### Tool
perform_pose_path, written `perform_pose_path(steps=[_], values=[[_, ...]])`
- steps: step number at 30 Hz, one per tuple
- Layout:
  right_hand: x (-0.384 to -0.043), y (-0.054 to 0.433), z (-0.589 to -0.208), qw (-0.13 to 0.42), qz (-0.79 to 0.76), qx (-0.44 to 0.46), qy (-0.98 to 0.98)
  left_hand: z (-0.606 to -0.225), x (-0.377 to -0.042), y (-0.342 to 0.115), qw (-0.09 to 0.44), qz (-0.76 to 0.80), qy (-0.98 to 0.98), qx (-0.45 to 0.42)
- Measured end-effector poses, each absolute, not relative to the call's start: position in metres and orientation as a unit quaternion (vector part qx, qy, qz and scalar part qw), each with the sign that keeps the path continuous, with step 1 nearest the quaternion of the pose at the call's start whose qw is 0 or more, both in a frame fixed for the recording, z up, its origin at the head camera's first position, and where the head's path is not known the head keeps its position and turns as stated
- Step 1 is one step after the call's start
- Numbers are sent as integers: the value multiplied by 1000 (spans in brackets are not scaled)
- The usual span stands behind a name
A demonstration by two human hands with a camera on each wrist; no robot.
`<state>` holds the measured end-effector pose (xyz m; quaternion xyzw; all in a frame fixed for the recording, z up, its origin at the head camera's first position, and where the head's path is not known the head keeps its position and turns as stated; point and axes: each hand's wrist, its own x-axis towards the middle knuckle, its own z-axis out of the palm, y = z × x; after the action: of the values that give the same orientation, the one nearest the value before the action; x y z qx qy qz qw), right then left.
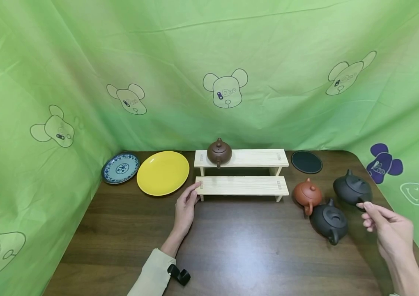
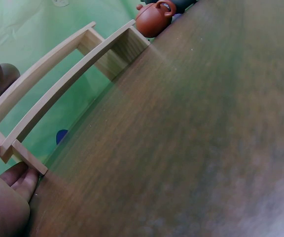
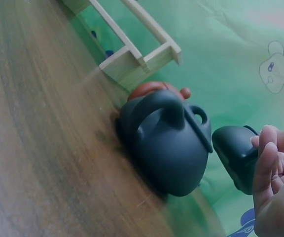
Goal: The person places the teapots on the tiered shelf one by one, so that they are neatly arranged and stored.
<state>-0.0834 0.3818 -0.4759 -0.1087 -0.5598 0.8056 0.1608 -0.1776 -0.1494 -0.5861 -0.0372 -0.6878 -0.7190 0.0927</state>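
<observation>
At the right, my right hand [image 1: 392, 230] pinches the handle of a black teapot [image 1: 352, 188] between thumb and fingers. In the right wrist view this teapot [image 3: 234, 154] appears beyond a second black teapot [image 3: 166, 148], partly covered by the fingers. That second pot [image 1: 329, 222] stands on the table beside a reddish-orange teapot [image 1: 307, 192]. My left hand [image 1: 185, 207] grips the left end of the lower step of a two-tier wooden stand [image 1: 240, 186], fingers curled around its leg [image 2: 29, 157]. A dark brown teapot [image 1: 219, 152] sits on the upper step, toward its left end.
Left of the stand lie a yellow plate [image 1: 163, 173] and a blue patterned plate [image 1: 120, 168]. A round black mat [image 1: 307, 162] lies right of the stand at the back. Green printed cloth [image 1: 172, 61] hangs around the brown wooden table [image 1: 231, 246].
</observation>
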Motion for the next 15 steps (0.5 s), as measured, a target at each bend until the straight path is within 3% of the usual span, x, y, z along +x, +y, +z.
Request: perform_pose_path(steps=[4, 15], values=[[-83, 379, -470, 170, 815, -104, -544, -587, -178, -151, 74, -724, -685, -22], [-80, 363, -453, 184, 830, -81, -520, -583, -176, -148, 110, -711, -692, -52]])
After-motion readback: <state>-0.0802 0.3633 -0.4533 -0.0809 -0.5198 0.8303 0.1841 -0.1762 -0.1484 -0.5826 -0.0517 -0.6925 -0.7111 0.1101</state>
